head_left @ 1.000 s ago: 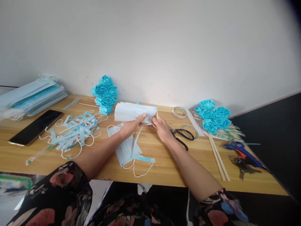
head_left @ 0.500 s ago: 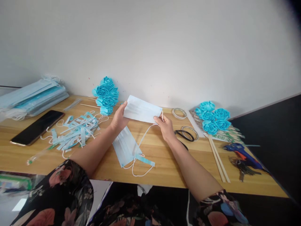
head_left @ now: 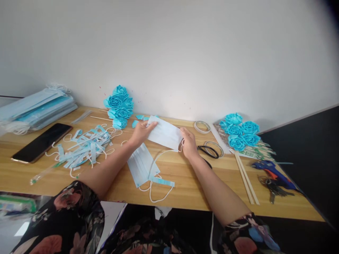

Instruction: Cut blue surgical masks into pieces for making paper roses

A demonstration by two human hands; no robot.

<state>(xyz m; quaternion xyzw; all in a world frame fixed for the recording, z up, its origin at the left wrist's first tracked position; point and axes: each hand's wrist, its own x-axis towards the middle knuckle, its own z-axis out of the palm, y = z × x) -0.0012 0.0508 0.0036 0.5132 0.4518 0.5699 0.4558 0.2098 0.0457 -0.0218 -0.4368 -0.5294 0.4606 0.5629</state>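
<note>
Between both hands I hold a pale blue face mask [head_left: 164,133] tilted over the table. My left hand [head_left: 141,133] grips its upper left corner, thumb on top. My right hand [head_left: 189,141] is closed on its right edge, where a white ear loop hangs down. Below lies a second face mask [head_left: 141,165], flat on the wood and partly under my left forearm. A cut blue strip [head_left: 162,181] with a white cord rests at its lower right corner. Scissors with black handles [head_left: 209,151] lie beside my right wrist, their blades hidden behind it.
Cut strips and cords [head_left: 87,146] are piled left, near a phone [head_left: 42,143] and a stack of masks [head_left: 39,107]. Blue paper-like roses [head_left: 120,106] stand at the wall, more roses [head_left: 238,130] lie right. Also right: tape rolls [head_left: 202,127], sticks [head_left: 246,178], a glue gun [head_left: 274,174], keys [head_left: 277,190].
Both hands have brought the mask lower and slightly right. The right thumb has moved up along the mask's edge. Small blue pieces behind the left hand have come into view.
</note>
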